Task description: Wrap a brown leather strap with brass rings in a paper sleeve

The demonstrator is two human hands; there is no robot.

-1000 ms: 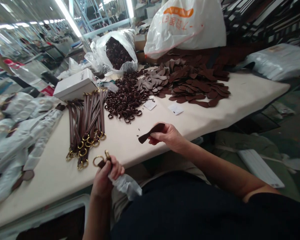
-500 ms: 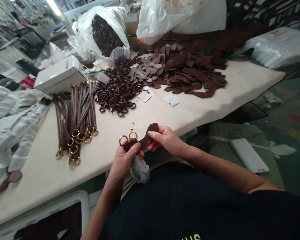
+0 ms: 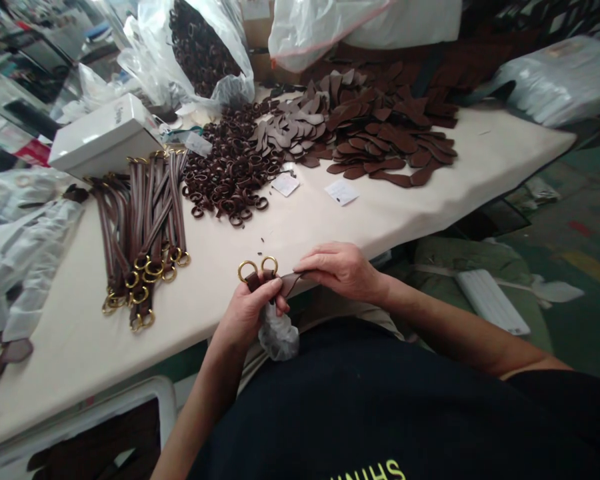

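My left hand (image 3: 250,303) is closed around the end of a brown leather strap (image 3: 253,281) with two brass rings (image 3: 248,270) standing up above the thumb. Below that hand hangs a bundle in clear plastic wrap (image 3: 279,335). Between my two hands runs a brown leather tab (image 3: 291,283), its paler underside partly showing. The fingers of my right hand (image 3: 337,270) are closed on the tab's far end, palm down. My left thumb presses on its near end. How the tab meets the strap is hidden by the fingers.
Finished-looking straps with brass rings (image 3: 145,240) lie at the left. Behind are piles of small leather loops (image 3: 230,173) and flat leather tabs (image 3: 380,137), two paper slips (image 3: 341,192), a white box (image 3: 105,137) and plastic bags (image 3: 240,87). The table edge (image 3: 410,233) runs beside my hands.
My right hand has turned palm down over the tab, which now twists and shows its paler side. My left hand keeps its hold. The camera view has shifted slightly.
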